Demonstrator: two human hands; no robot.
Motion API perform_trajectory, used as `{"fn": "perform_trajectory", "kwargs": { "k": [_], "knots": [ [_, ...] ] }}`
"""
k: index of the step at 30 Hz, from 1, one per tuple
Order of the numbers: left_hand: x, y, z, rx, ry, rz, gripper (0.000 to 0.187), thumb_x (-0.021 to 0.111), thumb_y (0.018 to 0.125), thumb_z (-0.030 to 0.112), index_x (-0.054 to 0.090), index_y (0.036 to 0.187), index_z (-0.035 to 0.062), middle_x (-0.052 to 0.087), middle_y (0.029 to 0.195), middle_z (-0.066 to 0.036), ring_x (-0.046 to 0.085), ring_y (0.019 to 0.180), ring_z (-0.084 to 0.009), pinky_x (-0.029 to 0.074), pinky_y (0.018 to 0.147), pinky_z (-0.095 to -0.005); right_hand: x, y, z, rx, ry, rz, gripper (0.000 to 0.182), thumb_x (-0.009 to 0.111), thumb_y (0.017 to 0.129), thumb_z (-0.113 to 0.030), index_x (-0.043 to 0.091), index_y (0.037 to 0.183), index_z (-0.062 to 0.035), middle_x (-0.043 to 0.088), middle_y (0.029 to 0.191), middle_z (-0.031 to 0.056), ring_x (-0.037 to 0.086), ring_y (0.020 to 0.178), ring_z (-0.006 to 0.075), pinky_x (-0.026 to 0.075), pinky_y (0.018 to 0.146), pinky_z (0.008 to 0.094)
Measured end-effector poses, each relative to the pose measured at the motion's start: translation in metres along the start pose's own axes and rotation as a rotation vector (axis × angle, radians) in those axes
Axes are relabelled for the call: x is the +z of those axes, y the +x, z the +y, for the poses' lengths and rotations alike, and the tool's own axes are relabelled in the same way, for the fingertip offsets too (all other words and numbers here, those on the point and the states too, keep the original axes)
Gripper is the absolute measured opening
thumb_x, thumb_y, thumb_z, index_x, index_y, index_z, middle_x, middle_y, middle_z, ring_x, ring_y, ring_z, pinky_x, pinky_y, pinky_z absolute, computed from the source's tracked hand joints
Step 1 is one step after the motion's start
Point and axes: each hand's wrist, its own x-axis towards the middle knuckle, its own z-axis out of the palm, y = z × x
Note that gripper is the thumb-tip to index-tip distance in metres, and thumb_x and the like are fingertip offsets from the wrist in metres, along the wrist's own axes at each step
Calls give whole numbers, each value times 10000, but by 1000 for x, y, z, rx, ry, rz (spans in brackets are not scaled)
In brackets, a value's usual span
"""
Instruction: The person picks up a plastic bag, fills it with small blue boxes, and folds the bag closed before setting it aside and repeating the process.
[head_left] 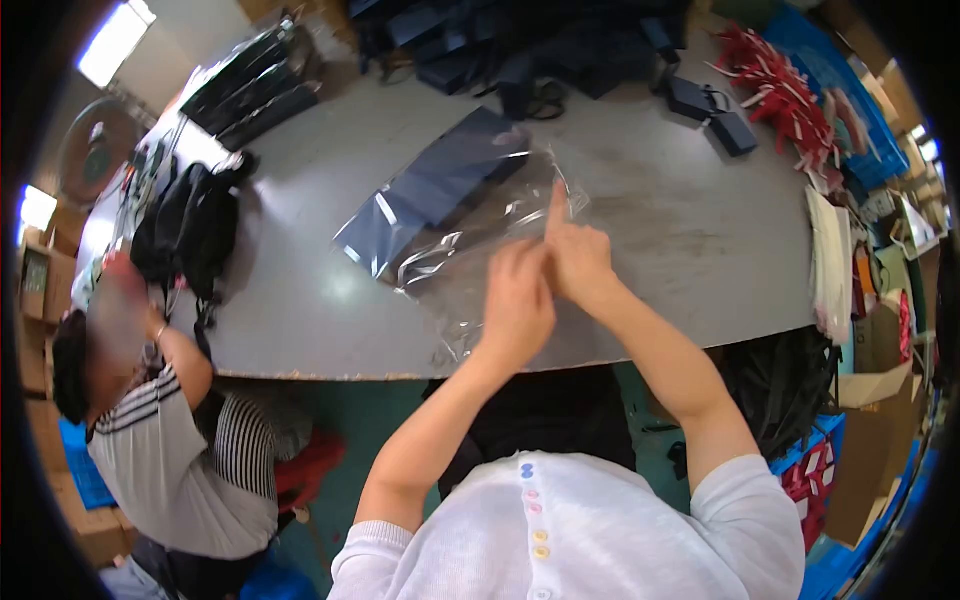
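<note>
A clear plastic bag point(470, 238) lies slantwise on the grey table with a flat dark blue box point(425, 195), or a stack of them, inside its far left part. The bag's loose, crinkled film spreads toward me. My left hand point(520, 300) is over the near edge of the film, its fingers drawn together on the plastic. Beside it, touching it, is my right hand point(580, 258). Its index finger stretches forward along the film's right edge, while the other fingers curl in, seemingly around the plastic. Slight blur hides the exact grip.
Dark blue boxes point(725, 130) and a heap of dark items point(560, 45) sit at the back. Red ribbons point(780, 90) lie far right, near white sheets point(828, 260). Wrapped black packs point(255, 90) and a black backpack point(190, 225) are left. Another person point(180, 430) sits at left.
</note>
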Motion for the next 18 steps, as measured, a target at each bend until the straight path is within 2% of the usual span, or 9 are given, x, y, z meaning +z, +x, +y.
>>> {"fn": "perform_trajectory", "kwargs": {
  "k": [1,3,4,6,7,10,11,14,18],
  "knots": [
    [11,8,-16,-64,108,-10,357,569,851,0,586,1207,-2,519,1321,-221,448,1254,-414,358,1069,-482,0,-12,15,66,26,53,1010,695,813,-476,209,1446,143,706,915,199,704,818,332,564,686,396],
    [17,18,-46,-92,340,-15,434,594,878,140,539,1291,17,452,1396,-224,415,1287,-421,308,1092,-516,16,-36,46,88,-59,180,832,678,807,-507,437,1387,40,705,826,160,693,792,334,550,697,428],
    [16,27,-60,-139,389,-25,493,587,887,205,505,1346,45,405,1434,-230,407,1278,-445,298,1085,-556,12,-44,66,130,-62,195,832,678,807,-507,437,1387,40,706,826,160,693,792,334,550,697,428],
    [9,43,-78,-223,505,-106,591,597,895,260,422,1449,150,409,1449,-174,409,1257,-472,316,1052,-597,-1,-52,109,-132,154,-28,518,678,809,-445,667,1140,-46,697,828,141,682,794,324,541,714,439],
    [3,52,-85,-250,557,-161,587,582,914,316,410,1460,188,377,1485,-159,404,1260,-484,303,1042,-635,-23,-47,124,-40,270,42,391,663,804,-423,727,979,-79,691,876,179,657,910,361,523,796,479],
    [-7,78,-126,-279,740,-191,534,565,922,413,501,1403,191,341,1509,-184,372,1286,-484,270,1033,-673,-35,26,235,-29,262,578,394,679,742,-319,695,1040,-61,658,916,203,621,884,381,512,811,465],
    [-12,83,-128,-254,766,-168,560,589,904,421,498,1412,203,360,1477,-220,344,1300,-481,255,1041,-663,-35,59,290,2,148,633,499,716,726,-302,638,1175,-99,612,1126,235,584,1050,389,498,884,457],
    [-29,84,-121,-319,738,-242,603,608,884,412,471,1436,214,354,1480,-226,311,1325,-479,227,1048,-680,-61,114,385,349,-47,627,879,790,634,-357,422,1422,-229,467,1362,237,441,1273,427,413,1028,522],
    [-40,44,-79,-320,759,-374,655,628,873,370,424,1446,127,304,1516,-221,276,1343,-517,231,1052,-680,-84,131,439,456,-55,405,914,777,643,-435,397,1457,-264,466,1339,271,486,1218,434,409,1027,517]
  ]
}}
